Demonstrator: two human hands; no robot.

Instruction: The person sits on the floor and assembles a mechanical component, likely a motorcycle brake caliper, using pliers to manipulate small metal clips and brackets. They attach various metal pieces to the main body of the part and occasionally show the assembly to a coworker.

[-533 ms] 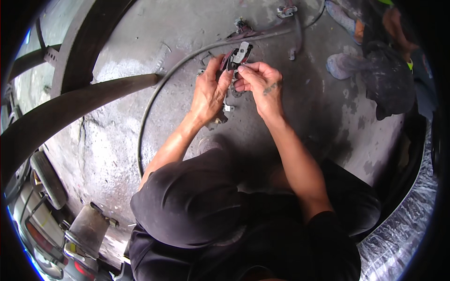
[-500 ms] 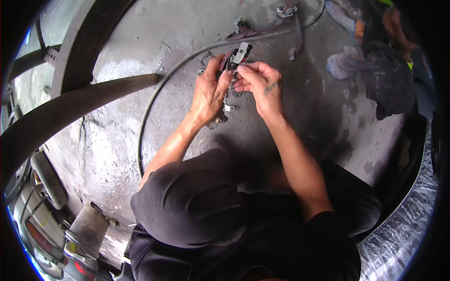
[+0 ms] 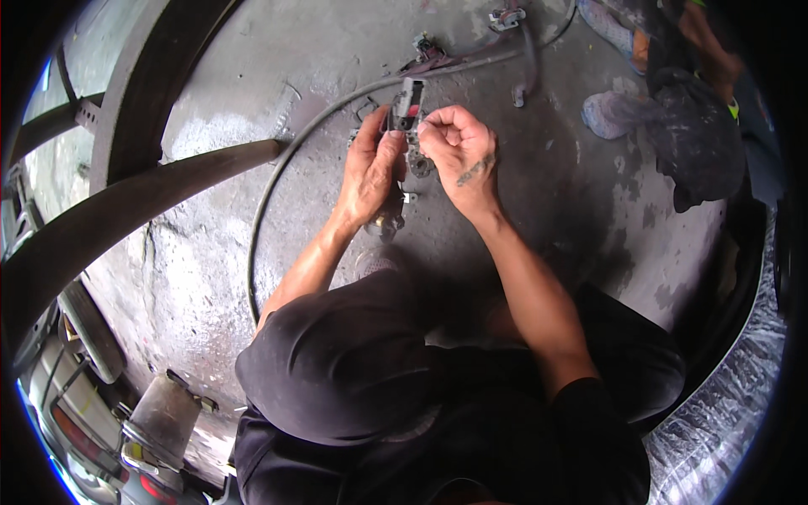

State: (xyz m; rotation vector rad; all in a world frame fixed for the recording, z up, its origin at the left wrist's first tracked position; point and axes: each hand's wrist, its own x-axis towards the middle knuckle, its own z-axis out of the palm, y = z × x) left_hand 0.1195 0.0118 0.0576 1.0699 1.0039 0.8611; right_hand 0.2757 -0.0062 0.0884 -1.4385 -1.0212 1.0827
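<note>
- I look down on a grey floor (image 3: 539,181), worn and patchy.
- A dark beam (image 3: 130,93) curves along my view's left side.
- A co-worker (image 3: 699,135) is at the upper right, well apart from my hands.
- A hose (image 3: 251,261) arcs across the floor beyond my hands.
- My left grip (image 3: 366,172) is closed around a part, thumb towards me.
- My right grip (image 3: 461,151) has its fingers curled just beside it; I cannot tell whether they pinch anything.
- The part (image 3: 409,109), dark with a pale end and a red patch, stands up from my left fingers, above the floor.
- Beyond the hose lies a small fitting (image 3: 507,17).
</note>
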